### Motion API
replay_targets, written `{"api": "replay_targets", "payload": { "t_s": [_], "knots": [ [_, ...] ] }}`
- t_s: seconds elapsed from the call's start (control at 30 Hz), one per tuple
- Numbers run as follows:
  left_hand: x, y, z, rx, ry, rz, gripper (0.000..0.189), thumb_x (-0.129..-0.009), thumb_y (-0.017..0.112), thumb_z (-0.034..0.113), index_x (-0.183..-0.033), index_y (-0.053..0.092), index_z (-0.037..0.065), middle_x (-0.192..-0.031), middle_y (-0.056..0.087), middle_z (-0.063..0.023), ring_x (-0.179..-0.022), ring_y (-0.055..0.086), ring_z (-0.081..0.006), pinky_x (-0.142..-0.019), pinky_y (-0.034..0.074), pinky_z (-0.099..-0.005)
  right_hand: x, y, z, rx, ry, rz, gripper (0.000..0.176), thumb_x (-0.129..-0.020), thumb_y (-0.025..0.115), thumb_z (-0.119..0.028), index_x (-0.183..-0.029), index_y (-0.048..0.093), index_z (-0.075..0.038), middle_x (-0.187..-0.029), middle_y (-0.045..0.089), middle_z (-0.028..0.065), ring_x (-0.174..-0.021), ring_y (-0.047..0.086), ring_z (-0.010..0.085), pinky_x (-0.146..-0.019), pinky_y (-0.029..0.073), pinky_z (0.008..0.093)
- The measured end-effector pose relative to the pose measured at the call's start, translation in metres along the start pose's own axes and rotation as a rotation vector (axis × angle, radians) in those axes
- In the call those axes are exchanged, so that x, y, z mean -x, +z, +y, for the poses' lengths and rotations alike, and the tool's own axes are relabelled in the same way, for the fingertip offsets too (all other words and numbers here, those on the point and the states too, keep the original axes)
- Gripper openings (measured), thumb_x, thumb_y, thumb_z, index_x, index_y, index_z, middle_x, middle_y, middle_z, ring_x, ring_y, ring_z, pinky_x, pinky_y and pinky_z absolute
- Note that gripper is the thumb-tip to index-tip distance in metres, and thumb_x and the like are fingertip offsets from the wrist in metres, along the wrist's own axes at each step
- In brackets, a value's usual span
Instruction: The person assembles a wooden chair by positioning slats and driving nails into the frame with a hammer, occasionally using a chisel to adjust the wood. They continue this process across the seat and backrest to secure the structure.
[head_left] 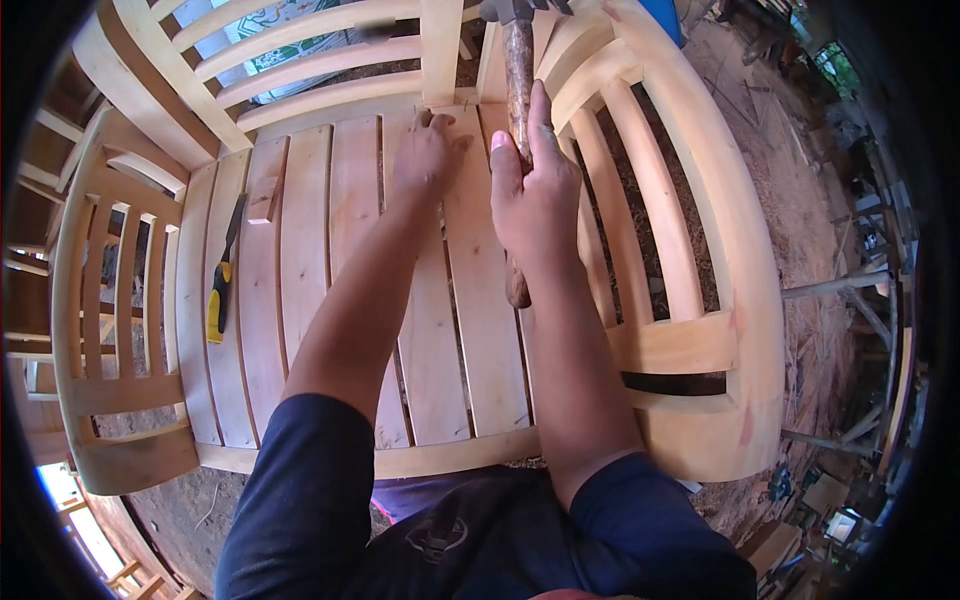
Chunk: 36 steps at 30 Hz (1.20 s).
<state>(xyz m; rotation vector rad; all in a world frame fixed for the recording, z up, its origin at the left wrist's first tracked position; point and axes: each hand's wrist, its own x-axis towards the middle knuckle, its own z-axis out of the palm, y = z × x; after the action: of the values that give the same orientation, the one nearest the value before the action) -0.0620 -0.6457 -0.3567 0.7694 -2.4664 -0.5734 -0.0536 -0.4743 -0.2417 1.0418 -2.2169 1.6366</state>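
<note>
My right hand is wrapped round the wooden handle of a hammer, thumb and forefinger along the shaft. The hammer's dark metal head is up at the top edge of the view, and the handle's butt sticks out below my wrist. My left hand is at the back end of the bench's seat slats, its fingers curled in and pointing down at the wood. Whatever those fingertips may pinch is too small to tell. Both arms reach forward over the slatted wooden bench.
On the left slats lies a chisel with a yellow and black handle. A small wood block rests beside it. Slatted armrests rise at both sides, and a slatted backrest stands at the far side. Scraps litter the ground at right.
</note>
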Motion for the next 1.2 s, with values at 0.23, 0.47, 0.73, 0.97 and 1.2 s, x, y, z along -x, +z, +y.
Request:
{"api": "replay_targets", "payload": {
  "t_s": [0.23,0.47,0.73,0.97,1.2],
  "knots": [
    [-0.001,-0.016,0.008,0.089,-0.195,-0.202,0.037,-0.094,0.071,0.037,-0.117,0.069,0.008,-0.122,0.069,-0.0186,-0.113,0.067,-0.0383,-0.099,0.053,-0.0491,0.009,0.023,0.044,0.192,0.192,-0.178,0.064,-0.1,0.062,-0.019,-0.158,0.041,-0.003,-0.099,0.071,0.0314,-0.092,0.072,0.0464,-0.081,0.058,0.0501],
    [0.003,-0.013,0.008,0.093,-0.076,-0.095,0.035,-0.091,0.074,0.037,-0.108,0.07,0.007,-0.115,0.071,-0.016,-0.103,0.07,-0.0392,-0.088,0.055,-0.049,0.019,0.028,0.047,0.221,0.341,-0.258,0.064,-0.1,0.057,-0.015,-0.159,0.038,-0.002,-0.098,0.07,0.033,-0.089,0.07,0.0495,-0.08,0.057,0.0563],
    [-0.017,0.034,-0.066,0.771,-0.209,0.077,0.031,-0.091,0.068,0.019,-0.118,0.066,0.004,-0.1,0.071,-0.0086,-0.071,0.063,-0.0217,-0.065,0.052,-0.0349,0.073,0.019,0.039,-0.172,0.113,0.004,0.039,-0.094,0.073,-0.017,-0.13,0.069,0.0,-0.099,0.073,0.0292,-0.094,0.071,0.0472,-0.087,0.057,0.0512],
    [0.087,-0.077,0.028,1.819,-0.611,-0.168,0.033,-0.089,0.043,-0.008,-0.114,0.061,0.005,-0.104,0.066,-0.0082,-0.077,0.054,-0.014,-0.067,0.047,-0.0245,0.096,0.017,0.033,0.045,0.211,-0.046,0.031,-0.087,0.086,-0.029,-0.095,0.077,0.0,-0.088,0.074,0.0213,-0.078,0.074,0.0367,-0.068,0.056,0.0451],
    [0.135,-0.085,0.044,1.776,-0.487,-0.002,0.036,-0.083,0.038,-0.018,-0.103,0.062,0.001,-0.125,0.066,-0.0174,-0.101,0.064,-0.0196,-0.091,0.055,-0.029,0.105,0.009,0.013,-0.085,0.216,-0.149,0.018,-0.095,0.076,-0.018,-0.092,0.073,0.0,-0.083,0.072,0.0233,-0.074,0.073,0.0387,-0.067,0.055,0.0439]
  ]
}}
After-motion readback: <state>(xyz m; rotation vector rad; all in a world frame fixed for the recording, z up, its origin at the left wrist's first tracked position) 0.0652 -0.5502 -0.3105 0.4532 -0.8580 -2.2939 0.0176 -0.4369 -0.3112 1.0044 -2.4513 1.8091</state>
